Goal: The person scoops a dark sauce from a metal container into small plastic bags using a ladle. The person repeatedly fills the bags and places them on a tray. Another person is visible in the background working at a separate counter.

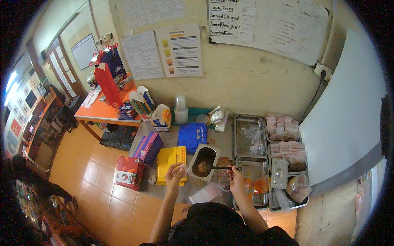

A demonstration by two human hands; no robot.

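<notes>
My left hand (174,176) is raised at the near left side of a steel food pan (217,152). Its fingers pinch what looks like a small transparent plastic bag (185,169), blurred at the fingertips. In my right hand (236,181) is the black handle of a spoon (223,168), which reaches leftward over the pan's rim. Brown crumbly food (203,167) shows in the pan at the spoon's end; the bowl of the spoon is hard to make out. Flat transparent bags (205,193) lie on the table between my forearms.
Yellow packaging (170,163) and a red box (129,172) lie to the left, a blue pouch (192,135) behind. On the right, steel trays (250,116) hold small cups, orange sachets (260,185) and many filled packets (283,127). A steel lid (279,181) rests on one tray.
</notes>
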